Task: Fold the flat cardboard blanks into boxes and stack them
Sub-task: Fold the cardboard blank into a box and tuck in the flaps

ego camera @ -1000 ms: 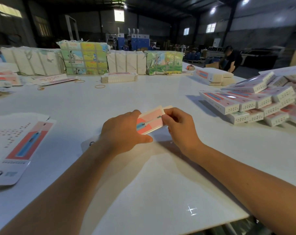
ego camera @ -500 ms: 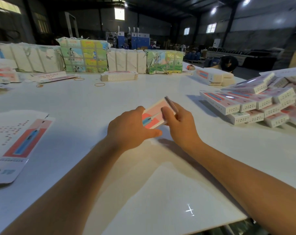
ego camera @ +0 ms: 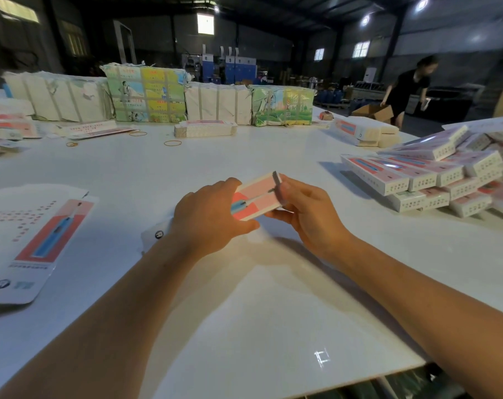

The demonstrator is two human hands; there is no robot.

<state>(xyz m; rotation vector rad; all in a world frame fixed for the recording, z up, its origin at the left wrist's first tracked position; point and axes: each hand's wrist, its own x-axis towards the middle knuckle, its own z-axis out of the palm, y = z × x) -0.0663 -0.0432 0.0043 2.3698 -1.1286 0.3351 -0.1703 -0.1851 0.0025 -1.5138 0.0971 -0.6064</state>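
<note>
A long pink-and-white cardboard box [ego camera: 256, 197] with a blue pen picture hangs just above the white table [ego camera: 244, 326], at the centre of the head view. My left hand [ego camera: 207, 217] grips its middle and hides much of it; its near end pokes out by my left wrist. My right hand [ego camera: 305, 208] pinches the far end, where a small end flap stands up between the fingers. Flat blanks [ego camera: 40, 240] lie on the table to my left. A pile of folded boxes [ego camera: 425, 174] sits at the right.
Wrapped bundles of blanks [ego camera: 146, 96] line the far side of the table, with a short stack [ego camera: 205, 128] and rubber bands [ego camera: 172, 143] before them. More stacks [ego camera: 362, 132] lie at the far right. A person [ego camera: 408, 87] bends over a carton beyond the table.
The box end has tipped up and the end flap now stands upright at my right fingers. The person in the background has straightened up.
</note>
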